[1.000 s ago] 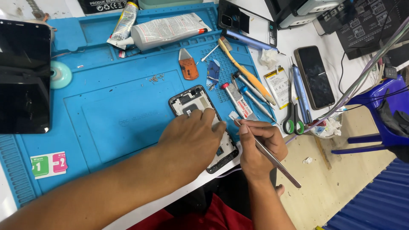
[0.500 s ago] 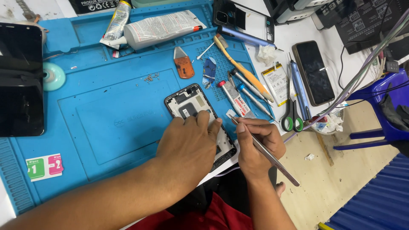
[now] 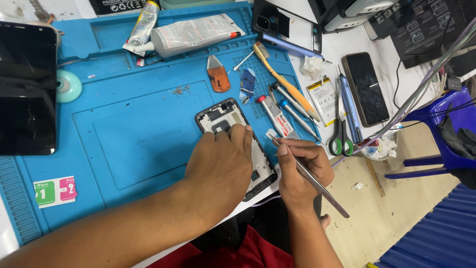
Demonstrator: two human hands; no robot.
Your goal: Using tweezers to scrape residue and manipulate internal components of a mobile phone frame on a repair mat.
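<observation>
An opened phone frame (image 3: 222,118) lies on the blue work mat (image 3: 124,134), its insides facing up. My left hand (image 3: 220,166) lies flat over the frame's middle and lower part, fingertips pressing near its upper half. My right hand (image 3: 300,171) sits just right of the frame and grips metal tweezers (image 3: 317,186), whose tip points toward the frame's right edge. The frame's bottom corner (image 3: 258,186) shows between my hands.
Tools lie on the mat's right side: a toothbrush (image 3: 285,82), screwdrivers, an orange pry tool (image 3: 219,77), scissors (image 3: 339,136). Glue tubes (image 3: 191,32) lie at the back. Tiny screws (image 3: 181,90), a dark screen (image 3: 25,89) at left, a phone (image 3: 367,89) at right.
My left hand has slid slightly up the phone frame, covering more of it. The right hand with the tweezers stays in about the same spot.
</observation>
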